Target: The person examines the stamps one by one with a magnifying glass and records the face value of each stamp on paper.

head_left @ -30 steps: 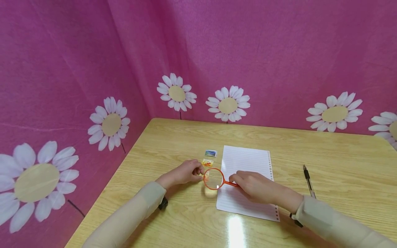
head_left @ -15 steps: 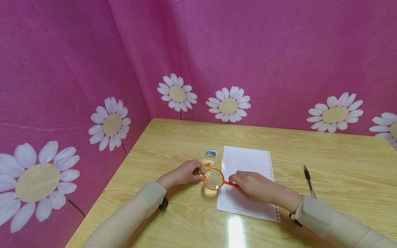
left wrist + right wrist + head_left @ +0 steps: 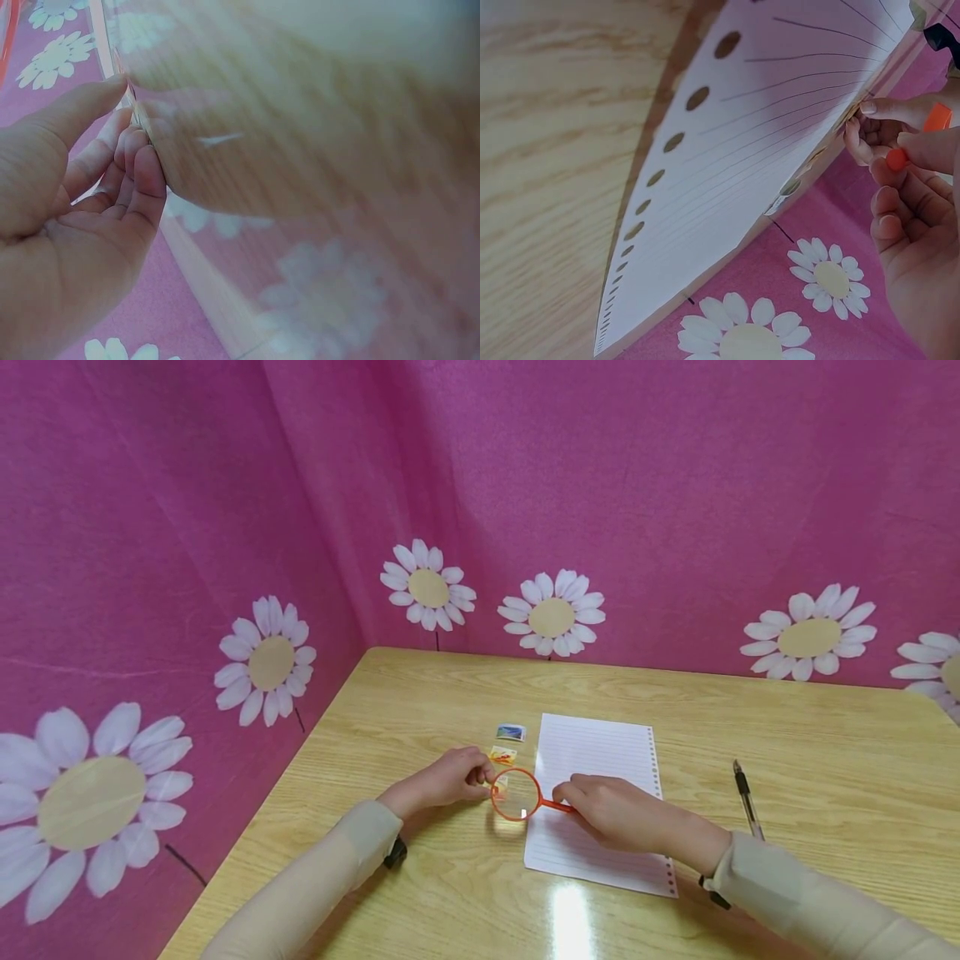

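My right hand point(image 3: 618, 810) grips the handle of an orange-rimmed magnifying glass point(image 3: 517, 800), its lens over the left edge of a lined sheet and the wood beside it. In the right wrist view the orange handle end point(image 3: 897, 159) shows between thumb and fingers. My left hand point(image 3: 446, 775) pinches the left edge of a small yellowish postage stamp point(image 3: 501, 787), partly seen through the lens. Thumb and curled fingers meet at a thin edge in the left wrist view, where the stamp is hard to make out. Above lie a yellow-red stamp point(image 3: 503, 755) and a blue one point(image 3: 511, 732).
The lined sheet point(image 3: 592, 743), with punched holes along its right edge, lies partly under my right hand. A black-capped pen point(image 3: 747, 799) lies to the right on the wooden table point(image 3: 712, 710). A pink flowered cloth point(image 3: 637, 485) hangs behind and at the left.
Both hands and the magnifying glass stay almost in place. The lens shifts only very slightly left, and the papers and pen lie as before.
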Motion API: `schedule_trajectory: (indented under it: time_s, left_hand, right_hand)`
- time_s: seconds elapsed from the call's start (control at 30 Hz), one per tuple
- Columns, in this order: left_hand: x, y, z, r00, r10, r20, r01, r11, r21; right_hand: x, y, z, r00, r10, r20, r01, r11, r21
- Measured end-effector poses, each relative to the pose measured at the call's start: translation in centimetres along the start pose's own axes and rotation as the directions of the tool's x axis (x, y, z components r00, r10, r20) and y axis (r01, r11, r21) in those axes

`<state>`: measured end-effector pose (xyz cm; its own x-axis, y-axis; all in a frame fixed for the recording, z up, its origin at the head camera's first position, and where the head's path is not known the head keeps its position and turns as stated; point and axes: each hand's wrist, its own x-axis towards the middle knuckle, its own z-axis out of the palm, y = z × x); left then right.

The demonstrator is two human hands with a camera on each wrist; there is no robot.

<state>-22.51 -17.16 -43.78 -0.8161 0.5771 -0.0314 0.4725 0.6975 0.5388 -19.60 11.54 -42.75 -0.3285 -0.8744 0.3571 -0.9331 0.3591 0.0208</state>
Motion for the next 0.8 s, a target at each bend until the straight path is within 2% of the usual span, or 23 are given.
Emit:
schedule_trajectory:
  time_s: [0.5,0.8]
  left_hand:
    - [0.00,0.01,0.07,1.000,-0.005,0.002,0.005,1.000,-0.025]
    - [0.03,-0.04,0.03,1.000,-0.011,0.002,0.011,1.000,-0.007]
  right_hand:
    - [-0.11,-0.06,-0.07,1.000,-0.003,-0.005,0.003,1.000,-0.009]
    - [-0.33,-0.01,-0.16,1.000,0.006,0.001,-0.006,1.000,-0.015]
